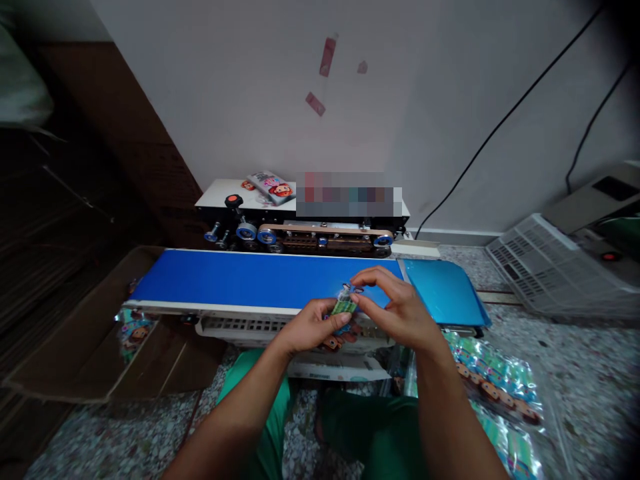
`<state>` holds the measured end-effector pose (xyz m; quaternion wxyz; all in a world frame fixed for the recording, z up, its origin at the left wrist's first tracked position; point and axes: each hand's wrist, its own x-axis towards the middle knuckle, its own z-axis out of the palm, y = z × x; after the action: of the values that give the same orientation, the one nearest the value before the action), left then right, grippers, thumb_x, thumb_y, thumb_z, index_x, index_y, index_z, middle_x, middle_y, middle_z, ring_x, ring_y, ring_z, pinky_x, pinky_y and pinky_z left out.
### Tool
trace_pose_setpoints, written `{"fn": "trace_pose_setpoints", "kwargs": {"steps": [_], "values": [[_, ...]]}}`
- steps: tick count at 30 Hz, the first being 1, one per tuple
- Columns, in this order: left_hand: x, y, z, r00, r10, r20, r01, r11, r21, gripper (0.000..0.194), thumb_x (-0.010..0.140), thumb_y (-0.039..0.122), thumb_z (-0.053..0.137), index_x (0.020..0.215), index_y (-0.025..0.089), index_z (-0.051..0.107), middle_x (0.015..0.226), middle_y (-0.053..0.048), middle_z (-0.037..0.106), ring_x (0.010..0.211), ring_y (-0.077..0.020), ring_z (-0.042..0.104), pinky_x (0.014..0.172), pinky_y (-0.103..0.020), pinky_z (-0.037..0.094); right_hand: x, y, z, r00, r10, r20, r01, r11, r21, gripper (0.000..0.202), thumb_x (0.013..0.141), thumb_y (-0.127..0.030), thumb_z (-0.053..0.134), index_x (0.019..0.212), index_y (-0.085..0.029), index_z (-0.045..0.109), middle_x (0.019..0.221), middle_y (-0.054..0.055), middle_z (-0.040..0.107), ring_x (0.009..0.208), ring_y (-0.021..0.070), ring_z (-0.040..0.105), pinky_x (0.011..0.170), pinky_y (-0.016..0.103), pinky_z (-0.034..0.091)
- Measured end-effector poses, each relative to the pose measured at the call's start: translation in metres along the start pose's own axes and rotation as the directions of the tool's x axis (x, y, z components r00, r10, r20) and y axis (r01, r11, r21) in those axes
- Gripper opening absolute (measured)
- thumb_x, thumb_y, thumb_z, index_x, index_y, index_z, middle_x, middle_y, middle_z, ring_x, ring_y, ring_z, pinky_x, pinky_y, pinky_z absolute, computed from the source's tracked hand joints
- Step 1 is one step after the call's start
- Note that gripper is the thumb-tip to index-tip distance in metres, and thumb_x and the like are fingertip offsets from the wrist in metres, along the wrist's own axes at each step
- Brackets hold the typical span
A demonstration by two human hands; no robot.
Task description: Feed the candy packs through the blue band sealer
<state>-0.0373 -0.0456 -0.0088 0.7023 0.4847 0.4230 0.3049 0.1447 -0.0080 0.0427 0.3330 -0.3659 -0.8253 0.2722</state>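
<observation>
At far left, an open cardboard box sits on the speckled floor, with a shiny packet hanging at its inner side, just under the left end of a blue conveyor belt. Behind the belt stands a machine with rollers, a printed pouch on its top. Near the belt's front edge, the left hand has its grip closed round a small green packet, thumb over the face, lower end within the fingers and upper end rising clear of them. The right hand meets that upper end from the right, its thumb and forefinger curved with a small gap; I cannot tell whether this grip has hold of the packet. Farther right come a light-blue sheet, rows of clear-wrapped packets lower down, and 1 white crate.
</observation>
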Motion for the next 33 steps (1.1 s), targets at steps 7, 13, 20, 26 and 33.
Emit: {"fn": "trace_pose_setpoints", "kwargs": {"steps": [7,13,20,26,33], "values": [[0.0,0.0,0.002,1.0,-0.015,-0.001,0.015,1.0,0.0,0.042,0.078,0.05,0.059,0.105,0.018,0.058,0.095,-0.009,0.068,0.08,-0.0238,0.069,0.052,-0.023,0.05,-0.001,0.0,-0.001,0.999,-0.036,-0.011,0.036,0.998,0.047,0.013,0.083,-0.018,0.057,0.095,-0.023,0.059,0.099,0.004,0.06,0.097,0.0181,0.056,0.082,0.031,0.046],[0.0,0.0,0.002,1.0,-0.015,0.01,0.015,1.0,0.006,0.044,0.077,0.05,0.06,0.107,0.018,0.058,0.096,-0.011,0.068,0.082,-0.0244,0.069,0.05,-0.021,0.048,0.0,0.002,-0.003,1.0,-0.024,0.017,0.023,0.999,0.028,0.014,0.082,-0.021,0.058,0.096,-0.022,0.061,0.099,0.004,0.061,0.096,0.0188,0.056,0.081,0.032,0.046],[0.0,0.0,0.002,1.0,-0.025,0.006,0.024,0.998,0.059,0.039,0.078,0.05,0.058,0.1,0.018,0.059,0.096,-0.009,0.067,0.082,-0.0239,0.069,0.051,-0.021,0.047,0.0,0.002,0.0,0.996,0.065,0.061,-0.067,0.998,0.022,0.015,0.079,-0.024,0.063,0.094,-0.022,0.06,0.097,0.003,0.061,0.094,0.0184,0.057,0.082,0.033,0.045],[0.0,-0.004,0.004,1.0,-0.001,-0.002,0.002,0.996,0.086,0.041,0.078,0.05,0.059,0.103,0.018,0.06,0.094,-0.008,0.067,0.08,-0.0236,0.069,0.05,-0.021,0.046,-0.003,0.009,-0.003,0.994,0.049,0.094,-0.043,0.997,-0.067,0.01,0.08,-0.031,0.064,0.079,-0.021,0.061,0.086,0.002,0.063,0.086,0.018,0.057,0.079,0.033,0.041],[-0.002,0.004,0.006,0.999,0.009,-0.033,-0.009,1.0,0.018,0.055,0.083,0.058,0.046,0.125,0.024,0.05,0.097,-0.011,0.068,0.072,-0.0211,0.07,0.049,-0.021,0.048,-0.002,0.005,-0.001,0.997,0.045,0.064,-0.047,0.998,0.036,0.014,0.083,-0.027,0.06,0.096,-0.023,0.063,0.094,0.003,0.063,0.091,0.0174,0.057,0.08,0.031,0.042]]}}
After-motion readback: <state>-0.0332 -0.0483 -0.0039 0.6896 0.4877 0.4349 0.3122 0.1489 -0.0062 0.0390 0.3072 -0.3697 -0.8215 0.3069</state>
